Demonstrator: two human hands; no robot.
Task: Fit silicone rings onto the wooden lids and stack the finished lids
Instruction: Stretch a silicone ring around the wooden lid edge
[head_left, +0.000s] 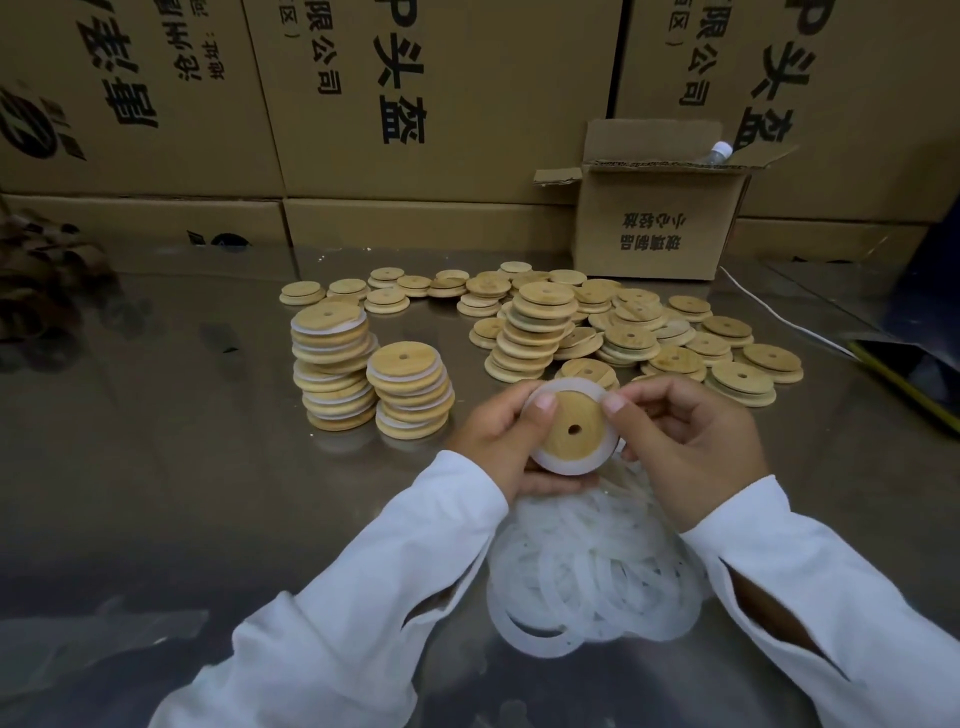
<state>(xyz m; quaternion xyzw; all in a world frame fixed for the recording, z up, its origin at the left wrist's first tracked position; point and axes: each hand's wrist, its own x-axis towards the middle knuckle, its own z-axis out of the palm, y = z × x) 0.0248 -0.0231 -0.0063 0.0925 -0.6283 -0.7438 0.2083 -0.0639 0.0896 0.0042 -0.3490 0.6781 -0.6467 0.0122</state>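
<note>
I hold one wooden lid (571, 434) up in front of me with both hands, just above the table. My left hand (496, 439) grips its left edge, fingers curled behind and thumb pressed on the front. My right hand (685, 447) pinches the upper right edge, thumb on top. A white silicone ring (551, 466) sits around the lid's rim. The lid has a small hole near its centre. My sleeves are white.

Directly beneath my wrists lies a loose heap of silicone rings (587, 571), translucent white and tangled over each other.

The table (182, 467) is a smooth, grey, reflective surface that mirrors the things on it. To the left of my hands stand two stacks of finished lids: a taller one (332, 364) and a shorter one (410, 389), touching or nearly so, with white rings showing between the wood. Beyond my hands, a broad scatter of bare lids (623, 327) spreads across the table, some piled.

Large brown cardboard cartons (415, 104) printed with black Chinese characters wall off the far side. A small open box (660, 223) stands against them on the right, a bottle cap (721, 150) poking out. A white cable (779, 317) runs beside it.
</note>
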